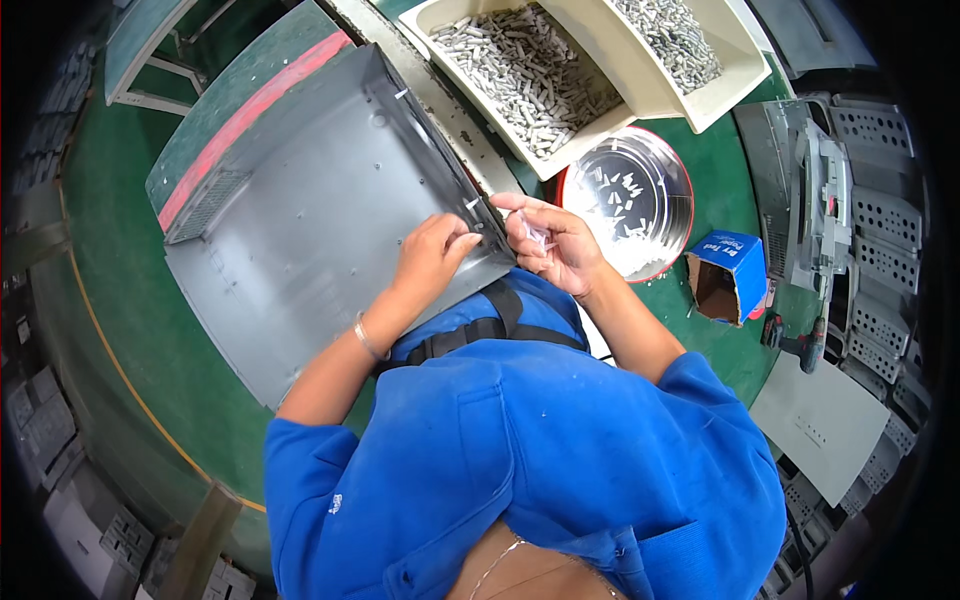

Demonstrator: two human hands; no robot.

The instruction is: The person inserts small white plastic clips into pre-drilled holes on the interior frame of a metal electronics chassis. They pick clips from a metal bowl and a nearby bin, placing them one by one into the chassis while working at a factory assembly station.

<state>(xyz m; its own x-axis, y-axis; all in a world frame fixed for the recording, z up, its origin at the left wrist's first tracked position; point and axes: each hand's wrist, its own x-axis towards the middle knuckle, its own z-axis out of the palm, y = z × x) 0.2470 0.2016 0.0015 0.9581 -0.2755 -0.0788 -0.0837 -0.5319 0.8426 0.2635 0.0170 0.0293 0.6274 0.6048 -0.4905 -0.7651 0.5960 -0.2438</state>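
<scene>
The left hand [432, 255] is pinching the near edge of the grey metal panel [310, 215] lying on the green counter [120, 260], while the right hand [555, 245] is gripping small white clips [535, 232] beside it, so steadying the panel firmly seems wise.

Metal panel [320, 200] left; bins [560, 80] behind; round tray [675, 190] right, probably small parts in it.

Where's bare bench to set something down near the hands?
Green benchtop between the round red-rimmed metal tray, open blue cardboard box and grey perforated panels. Also green surface left of the grey sheet-metal cover. Crowded around both hands.
</scene>
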